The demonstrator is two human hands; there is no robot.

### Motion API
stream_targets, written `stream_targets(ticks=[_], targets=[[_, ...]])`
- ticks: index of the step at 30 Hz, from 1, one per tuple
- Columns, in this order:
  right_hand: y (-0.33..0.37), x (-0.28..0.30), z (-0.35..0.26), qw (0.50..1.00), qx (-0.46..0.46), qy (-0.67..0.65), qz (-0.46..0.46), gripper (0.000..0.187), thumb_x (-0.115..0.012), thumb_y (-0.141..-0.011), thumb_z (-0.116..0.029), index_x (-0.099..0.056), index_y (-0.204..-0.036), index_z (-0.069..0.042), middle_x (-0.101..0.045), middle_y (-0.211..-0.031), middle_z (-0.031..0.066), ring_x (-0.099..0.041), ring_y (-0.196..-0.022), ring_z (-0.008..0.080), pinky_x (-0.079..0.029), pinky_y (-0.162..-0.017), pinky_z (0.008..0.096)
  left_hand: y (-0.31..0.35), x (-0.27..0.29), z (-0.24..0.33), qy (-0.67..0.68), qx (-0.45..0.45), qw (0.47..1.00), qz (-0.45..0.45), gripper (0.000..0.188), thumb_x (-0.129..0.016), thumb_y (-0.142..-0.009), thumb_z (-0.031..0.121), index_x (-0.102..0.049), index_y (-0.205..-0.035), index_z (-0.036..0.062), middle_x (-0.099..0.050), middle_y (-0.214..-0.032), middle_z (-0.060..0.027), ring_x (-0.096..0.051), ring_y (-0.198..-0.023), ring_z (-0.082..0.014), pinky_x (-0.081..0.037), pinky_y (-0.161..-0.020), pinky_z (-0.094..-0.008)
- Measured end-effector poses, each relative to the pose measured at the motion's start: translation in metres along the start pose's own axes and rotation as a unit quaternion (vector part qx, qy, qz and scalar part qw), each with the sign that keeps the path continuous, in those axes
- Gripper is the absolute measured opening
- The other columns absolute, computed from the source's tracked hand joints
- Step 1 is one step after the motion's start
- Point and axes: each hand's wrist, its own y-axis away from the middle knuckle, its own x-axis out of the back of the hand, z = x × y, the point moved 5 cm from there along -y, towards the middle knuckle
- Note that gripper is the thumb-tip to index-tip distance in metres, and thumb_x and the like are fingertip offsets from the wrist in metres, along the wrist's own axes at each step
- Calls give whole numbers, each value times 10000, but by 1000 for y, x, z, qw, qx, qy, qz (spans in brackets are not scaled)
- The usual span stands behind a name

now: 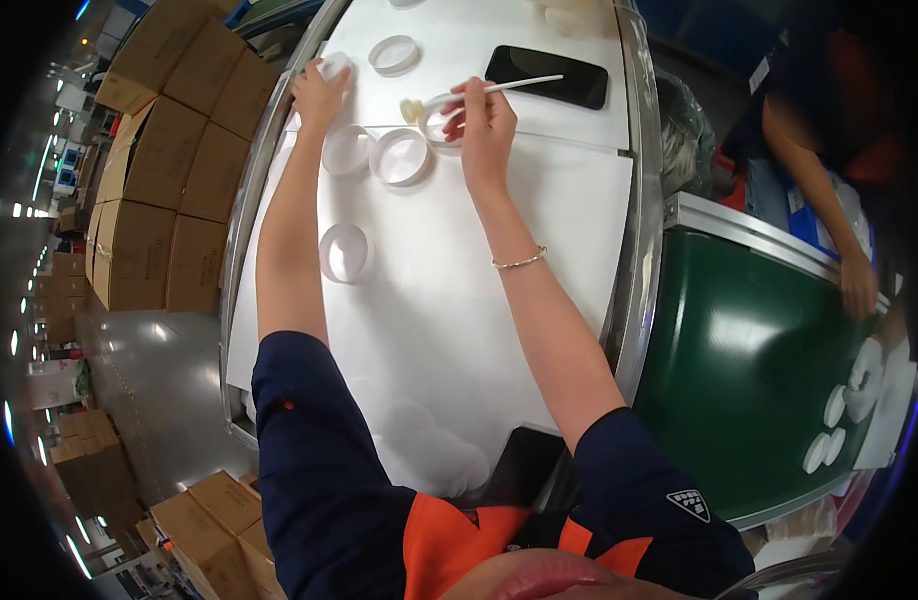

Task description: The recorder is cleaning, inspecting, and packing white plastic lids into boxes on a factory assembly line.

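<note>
Brown cardboard boxes [169,150] stand stacked at far left. On the white-covered table [449,290], the left hand [317,98] curls its fingers around a shallow clear round dish [334,66]. Several similar dishes [400,158] lie near it, one closer to the wearer. The white brush [527,83], its pale bristles beside another dish [434,128], is pinched by its handle in the right hand [486,130], fingers closed. Behind it lies a black smartphone [584,83]; farther right, a co-worker's hand [859,287] is at the edge of a green conveyor belt [739,400] bearing white round pieces [834,405]

Bright tabletop [429,330], soft shadows, glare on green belt [744,400], bent dark edges, far right seemingly blurred
</note>
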Motion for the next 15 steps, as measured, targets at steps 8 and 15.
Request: stream_targets(ticks=[8, 15], targets=[[1, 8, 19, 994, -78, -78, 3, 349, -457, -1003, -322, -590, -980, 0, -674, -830, 119, -674, -713, 164, -554, -553, 257, 132, 46, 132, 378, -25, 906, -190, 646, -360, -976, 520, -420, -1388, 27, -527, -1247, -159, -496, -1076, -226, -389, -932, -328], [-5, 8, 3, 994, -35, -99, 14, 355, -458, -1002, -348, -584, -1032, -18, -689, -907, 122, -683, -804, 185, -548, -618, 262, 122, 64, 90, 455, 24, 867, -201, 700, -329, -980, 537, -351, -1436, 8, -490, -1327, -150, -455, -1191, -231, -350, -993, -334]])
